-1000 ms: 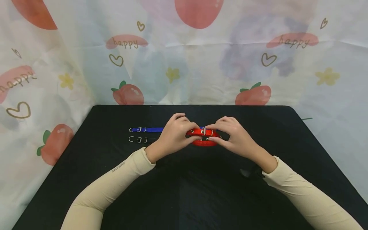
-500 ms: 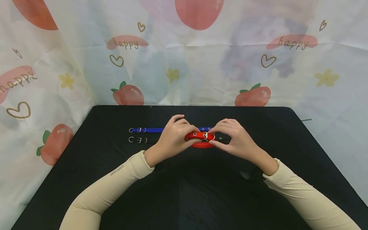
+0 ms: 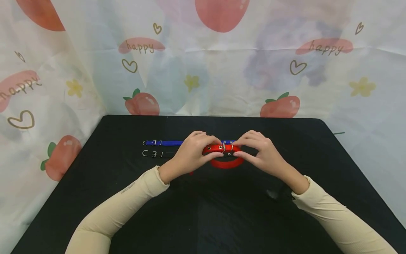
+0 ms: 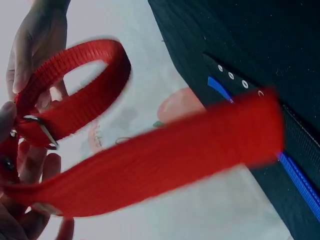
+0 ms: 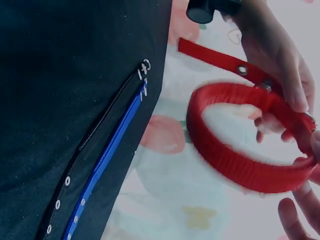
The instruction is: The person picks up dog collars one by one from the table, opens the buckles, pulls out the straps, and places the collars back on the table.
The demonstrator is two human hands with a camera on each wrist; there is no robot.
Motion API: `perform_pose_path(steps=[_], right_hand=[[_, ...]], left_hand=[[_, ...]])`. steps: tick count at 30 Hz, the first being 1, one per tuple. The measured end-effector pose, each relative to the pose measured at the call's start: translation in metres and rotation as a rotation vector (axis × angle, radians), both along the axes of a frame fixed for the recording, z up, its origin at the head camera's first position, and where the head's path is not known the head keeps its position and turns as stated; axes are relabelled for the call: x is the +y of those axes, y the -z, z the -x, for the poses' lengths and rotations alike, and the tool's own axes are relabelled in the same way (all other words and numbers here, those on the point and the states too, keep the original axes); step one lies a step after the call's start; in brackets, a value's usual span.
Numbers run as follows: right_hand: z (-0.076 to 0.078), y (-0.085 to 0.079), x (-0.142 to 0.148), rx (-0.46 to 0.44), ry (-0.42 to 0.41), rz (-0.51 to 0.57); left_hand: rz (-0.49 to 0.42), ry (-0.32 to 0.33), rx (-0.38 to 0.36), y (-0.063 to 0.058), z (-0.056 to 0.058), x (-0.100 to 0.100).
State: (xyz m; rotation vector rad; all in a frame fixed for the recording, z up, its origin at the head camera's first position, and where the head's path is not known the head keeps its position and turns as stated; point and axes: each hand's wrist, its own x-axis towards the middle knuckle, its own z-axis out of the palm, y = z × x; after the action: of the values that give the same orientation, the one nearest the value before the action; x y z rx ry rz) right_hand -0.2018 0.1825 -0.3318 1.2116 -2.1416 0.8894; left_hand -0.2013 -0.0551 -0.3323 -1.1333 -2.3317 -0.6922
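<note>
Both hands hold up a red buckled collar (image 3: 226, 164) bent into a loop above the table. My left hand (image 3: 195, 150) pinches the eyeleted strap between thumb and fingers, left of the metal buckle (image 3: 223, 147). On the other side, my right hand (image 3: 261, 150) pinches the band beside the D-ring. In the left wrist view, the strap's free tail (image 4: 175, 155) sticks out long and blurred past the loop. The right wrist view shows the ribbed inner band (image 5: 235, 167) and an eyelet (image 5: 242, 70) in the tail.
A blue collar (image 3: 171, 143) and a black collar (image 3: 154, 154) lie side by side across the far part of the black table (image 3: 222, 211), partly hidden behind the hands. A patterned cloth (image 3: 222, 84) hangs behind the table.
The buckle tilts and shifts slightly left. The red loop hangs a little lower, and a red tip now shows below my left wrist. Both hands keep their pinch nearly in place.
</note>
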Motion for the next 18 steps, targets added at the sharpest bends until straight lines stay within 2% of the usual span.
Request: perform_pose_path(steps=[4, 9, 18], right_hand=[[-0.003, -0.003, -0.004, 0.065, -0.019, -0.023], [-0.005, -0.005, -0.008, 0.120, 0.011, -0.047], [-0.007, -0.003, -0.014, 0.138, 0.023, -0.029]], left_hand=[[-0.006, 0.034, 0.047, -0.001, -0.001, 0.001], [0.005, 0.040, 0.099, -0.003, -0.001, 0.002], [0.005, 0.044, 0.108, -0.004, 0.000, 0.003]])
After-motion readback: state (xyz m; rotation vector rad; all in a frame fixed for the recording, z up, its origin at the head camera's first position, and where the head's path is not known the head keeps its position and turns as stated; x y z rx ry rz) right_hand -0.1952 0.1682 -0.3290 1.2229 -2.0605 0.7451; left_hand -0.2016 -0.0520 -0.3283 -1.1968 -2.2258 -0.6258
